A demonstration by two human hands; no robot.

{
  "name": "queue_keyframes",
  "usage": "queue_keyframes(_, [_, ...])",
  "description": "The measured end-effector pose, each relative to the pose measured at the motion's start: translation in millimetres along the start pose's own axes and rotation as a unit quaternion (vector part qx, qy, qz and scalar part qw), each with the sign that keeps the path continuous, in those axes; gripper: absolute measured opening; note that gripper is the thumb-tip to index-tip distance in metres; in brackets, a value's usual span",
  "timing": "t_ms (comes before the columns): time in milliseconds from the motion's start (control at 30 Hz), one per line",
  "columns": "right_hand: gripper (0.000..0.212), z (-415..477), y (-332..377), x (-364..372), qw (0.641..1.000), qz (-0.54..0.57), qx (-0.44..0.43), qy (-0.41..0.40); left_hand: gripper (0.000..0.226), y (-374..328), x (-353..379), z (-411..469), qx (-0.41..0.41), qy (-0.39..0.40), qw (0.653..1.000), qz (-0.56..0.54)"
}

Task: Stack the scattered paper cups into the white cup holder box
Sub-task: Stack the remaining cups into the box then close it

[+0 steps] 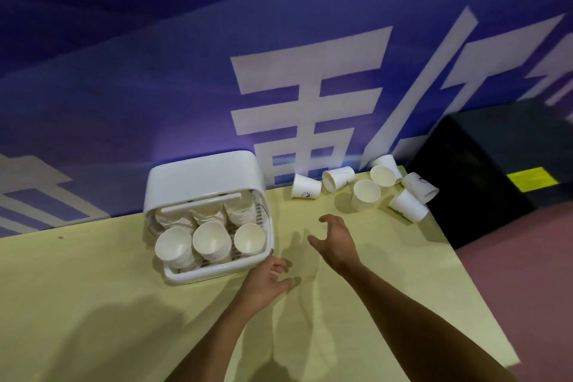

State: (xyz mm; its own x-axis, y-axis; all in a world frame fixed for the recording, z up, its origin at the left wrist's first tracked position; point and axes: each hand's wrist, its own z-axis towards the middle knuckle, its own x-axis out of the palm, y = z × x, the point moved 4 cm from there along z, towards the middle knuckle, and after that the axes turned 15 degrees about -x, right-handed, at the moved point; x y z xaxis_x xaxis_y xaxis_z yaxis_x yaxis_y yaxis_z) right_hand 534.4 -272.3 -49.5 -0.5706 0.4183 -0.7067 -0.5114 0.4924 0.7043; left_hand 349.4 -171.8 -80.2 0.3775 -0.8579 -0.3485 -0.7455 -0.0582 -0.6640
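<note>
Left hand (267, 280) hangs empty, fingers loosely curled, just beside the near corner of the white cup holder box (203, 178). Right hand (336, 240) is spread wide, holding nothing; the scattered paper cups (366, 195) lie ahead of it, well apart. Likely step: fetching another cup, which means reaching further and closing round the nearest.

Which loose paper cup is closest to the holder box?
The leftmost white paper cup, dark logo showing; the other loose cups all lie farther right of the white plastic holder box.
</note>
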Motion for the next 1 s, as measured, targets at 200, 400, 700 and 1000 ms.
queue_keyframes(200, [0.062,-2,-49,-39,0.998,0.014,0.048,-0.048,0.04,-44,34,23,0.004,0.021,0.998,0.056])
queue_keyframes(400, [0.069,7,-84,-56,0.995,0.026,0.077,-0.065,0.046,-80,44,53,0.002,-0.024,0.996,0.081])
queue_keyframes(700, [0.068,34,-121,-64,0.989,0.071,0.083,-0.102,0.055,-127,39,100,0.026,-0.092,0.988,0.12])
queue_keyframes(1000, [0.082,62,-131,-60,0.975,0.108,0.092,-0.173,0.064,-168,33,139,0.064,-0.201,0.949,0.234])
